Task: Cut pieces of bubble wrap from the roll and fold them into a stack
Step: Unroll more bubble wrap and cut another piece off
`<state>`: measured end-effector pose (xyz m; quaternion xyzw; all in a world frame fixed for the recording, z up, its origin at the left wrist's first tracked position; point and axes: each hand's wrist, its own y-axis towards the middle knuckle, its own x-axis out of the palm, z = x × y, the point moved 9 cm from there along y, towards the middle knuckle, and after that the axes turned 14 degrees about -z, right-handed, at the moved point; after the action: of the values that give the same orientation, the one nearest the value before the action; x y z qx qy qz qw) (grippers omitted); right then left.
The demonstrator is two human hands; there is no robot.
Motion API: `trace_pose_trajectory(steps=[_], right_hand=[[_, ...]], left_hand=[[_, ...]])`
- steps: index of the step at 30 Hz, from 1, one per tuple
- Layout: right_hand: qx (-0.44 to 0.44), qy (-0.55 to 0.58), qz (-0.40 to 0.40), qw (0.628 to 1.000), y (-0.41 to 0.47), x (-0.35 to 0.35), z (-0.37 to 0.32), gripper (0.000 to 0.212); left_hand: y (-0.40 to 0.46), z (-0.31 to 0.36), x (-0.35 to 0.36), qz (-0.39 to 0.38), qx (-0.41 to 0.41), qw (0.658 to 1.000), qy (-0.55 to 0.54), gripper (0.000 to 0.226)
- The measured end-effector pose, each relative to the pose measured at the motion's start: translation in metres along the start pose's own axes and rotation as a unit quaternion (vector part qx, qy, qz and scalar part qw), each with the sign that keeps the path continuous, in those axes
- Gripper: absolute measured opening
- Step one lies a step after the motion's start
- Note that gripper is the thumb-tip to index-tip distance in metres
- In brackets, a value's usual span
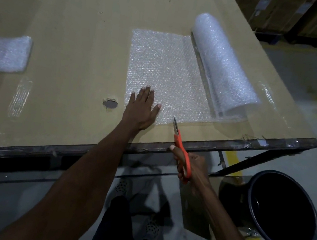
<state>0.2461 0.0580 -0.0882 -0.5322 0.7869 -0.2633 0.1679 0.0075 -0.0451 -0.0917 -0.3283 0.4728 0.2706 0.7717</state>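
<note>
A roll of bubble wrap (222, 62) lies on the right side of the cardboard-covered table (80, 32). A flat sheet (166, 73) is unrolled from it toward the left. My left hand (141, 109) presses flat, fingers spread, on the sheet's near left corner. My right hand (192, 166) holds orange-handled scissors (180, 143) just past the table's front edge. Their blade tips touch the sheet's near edge. A folded stack of bubble wrap (7, 54) rests at the far left of the table.
A hole (110, 103) in the cardboard lies just left of my left hand. A black bucket (281, 212) stands on the floor at the lower right, beside the table's dark metal frame (231, 147). Stacked cartons (312, 17) fill the background at top right.
</note>
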Motion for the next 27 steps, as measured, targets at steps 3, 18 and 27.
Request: trace_pose_trajectory(steps=[3, 18, 27], right_hand=[[-0.009, -0.006, -0.005, 1.0, -0.001, -0.001, -0.002, 0.048], [-0.011, -0.032, -0.022, 0.999, 0.006, 0.003, -0.021, 0.043], [-0.001, -0.034, -0.008, 0.999, 0.011, 0.003, -0.026, 0.049]], left_hand=[[0.0, 0.0, -0.001, 0.004, 0.0, 1.0, 0.0, 0.068], [-0.002, -0.001, -0.001, 0.018, -0.003, 1.0, -0.001, 0.068], [-0.004, 0.0, -0.002, 0.028, 0.0, 1.0, 0.002, 0.067]])
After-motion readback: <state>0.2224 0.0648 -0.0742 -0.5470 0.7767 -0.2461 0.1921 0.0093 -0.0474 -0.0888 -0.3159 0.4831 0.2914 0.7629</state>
